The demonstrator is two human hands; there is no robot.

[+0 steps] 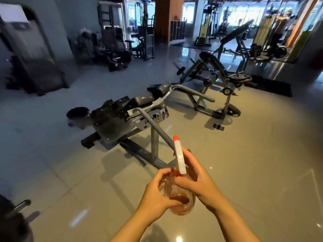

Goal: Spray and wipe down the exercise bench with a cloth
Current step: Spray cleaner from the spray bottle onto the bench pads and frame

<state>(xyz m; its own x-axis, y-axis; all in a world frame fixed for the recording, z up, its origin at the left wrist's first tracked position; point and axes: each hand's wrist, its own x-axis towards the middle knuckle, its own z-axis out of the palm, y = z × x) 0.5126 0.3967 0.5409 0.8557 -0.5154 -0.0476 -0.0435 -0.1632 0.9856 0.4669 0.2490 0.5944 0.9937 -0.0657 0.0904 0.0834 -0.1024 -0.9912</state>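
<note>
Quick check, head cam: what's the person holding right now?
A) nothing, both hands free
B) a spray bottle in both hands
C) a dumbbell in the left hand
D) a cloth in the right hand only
B: the left hand grips the clear body of the spray bottle while the right hand holds its neck under the white, orange-tipped sprayer; no cloth is in view.

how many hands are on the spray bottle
2: the left hand cups the clear spray bottle at its body, the right hand grips it near the white sprayer head.
</note>
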